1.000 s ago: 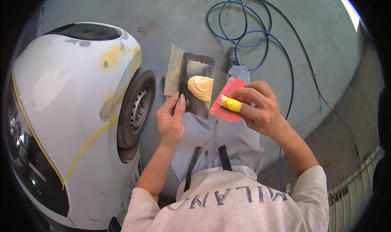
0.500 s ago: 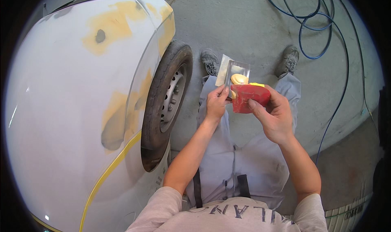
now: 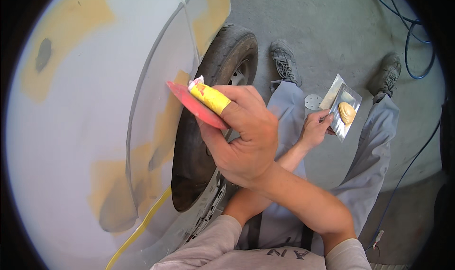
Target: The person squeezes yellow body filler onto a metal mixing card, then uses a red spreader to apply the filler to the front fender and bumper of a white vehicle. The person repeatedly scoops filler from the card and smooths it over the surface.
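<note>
Pinching a red spreader (image 3: 195,105) in the right hand (image 3: 241,137), grip pressed together, yellow-wrapped fingertip on the blade, reaching across toward the white car fender (image 3: 156,128) beside the tyre (image 3: 227,66). Probably best keeping the blade flat and the pressure even over the yellowish patches. Clasping a metal mixing board (image 3: 343,109) in the left hand (image 3: 315,128), grip closed, carrying a tan filler blob (image 3: 347,112) above the grey trousers (image 3: 374,151).
</note>
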